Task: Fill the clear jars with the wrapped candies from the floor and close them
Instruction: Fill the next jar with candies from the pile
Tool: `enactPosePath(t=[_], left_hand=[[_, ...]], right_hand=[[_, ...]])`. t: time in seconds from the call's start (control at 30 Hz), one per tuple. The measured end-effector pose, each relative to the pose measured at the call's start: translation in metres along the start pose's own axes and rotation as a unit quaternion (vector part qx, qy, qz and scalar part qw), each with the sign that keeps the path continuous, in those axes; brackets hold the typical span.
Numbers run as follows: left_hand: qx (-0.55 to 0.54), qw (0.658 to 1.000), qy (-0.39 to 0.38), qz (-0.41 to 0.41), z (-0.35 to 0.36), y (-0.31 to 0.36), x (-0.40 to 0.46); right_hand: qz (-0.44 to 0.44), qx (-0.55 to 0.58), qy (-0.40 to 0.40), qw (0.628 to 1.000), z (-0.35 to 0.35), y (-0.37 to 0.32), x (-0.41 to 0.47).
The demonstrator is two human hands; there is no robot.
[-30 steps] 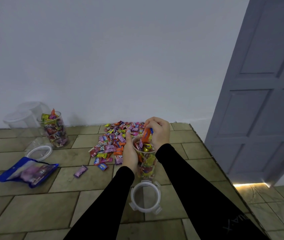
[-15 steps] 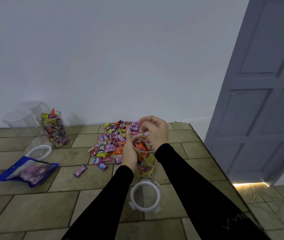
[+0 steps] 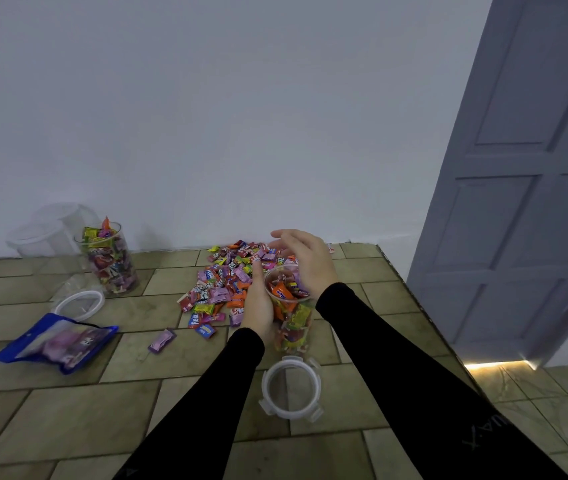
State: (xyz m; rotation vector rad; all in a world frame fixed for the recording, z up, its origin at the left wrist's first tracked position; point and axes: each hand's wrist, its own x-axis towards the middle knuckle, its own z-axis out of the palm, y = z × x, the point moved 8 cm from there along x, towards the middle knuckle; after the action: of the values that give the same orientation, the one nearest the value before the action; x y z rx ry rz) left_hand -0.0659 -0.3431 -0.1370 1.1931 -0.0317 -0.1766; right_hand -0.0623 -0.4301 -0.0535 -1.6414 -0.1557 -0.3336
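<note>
The left hand point(image 3: 258, 306) wraps around the side of the jar point(image 3: 289, 317), steadying it upright on the floor point(image 3: 68, 410). The right hand point(image 3: 305, 265) hangs over the jar's mouth with its fingers loosely spread and nothing in them. The jar is nearly full, with an orange candy lying at the top. Its lid point(image 3: 291, 393) lies flat on the tiles at 6 o'clock from the jar, close to it but apart. The candy pile point(image 3: 230, 282) spreads from 9 to 12 o'clock of the jar, right against the left hand.

Far off at 9 o'clock stands a second jar point(image 3: 109, 261), heaped with candies above its rim and not yet closed, its lid point(image 3: 80, 301) just in front of it. Two empty jars point(image 3: 47, 233) stand behind it by the wall. A blue bag point(image 3: 57, 341) and one stray purple candy point(image 3: 161, 341) lie on the floor at about 8 o'clock.

The main risk is overfilling: candies sitting proud of the rim would probably keep the lid from seating or its clips from catching, as looks likely with the heaped jar. A reach across to the pile could also knock the tall, narrow jar if the left hand lets go. Slippery wrappers may slide off the top and scatter.
</note>
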Motion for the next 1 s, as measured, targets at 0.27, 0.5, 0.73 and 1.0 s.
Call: enactPosePath(t=[0.27, 0.5, 0.73, 1.0], left_hand=[[0.098, 0.995, 0.022, -0.006, -0.012, 0.003, -0.002], [0.266, 0.951, 0.137, 0.084, -0.072, 0.023, -0.005], [0.559, 0.795, 0.237, 0.007, -0.160, 0.031, -0.014], [0.698, 0.702, 0.100, -0.098, -0.205, -0.003, -0.007]], right_hand=[[0.011, -0.055, 0.055, 0.997, -0.016, 0.013, -0.011], [-0.127, -0.292, -0.025, 0.948, 0.045, -0.046, -0.012], [-0.101, -0.410, -0.151, 0.894, 0.134, 0.010, -0.019], [0.065, -0.527, -0.176, 0.829, 0.143, 0.121, -0.026]])
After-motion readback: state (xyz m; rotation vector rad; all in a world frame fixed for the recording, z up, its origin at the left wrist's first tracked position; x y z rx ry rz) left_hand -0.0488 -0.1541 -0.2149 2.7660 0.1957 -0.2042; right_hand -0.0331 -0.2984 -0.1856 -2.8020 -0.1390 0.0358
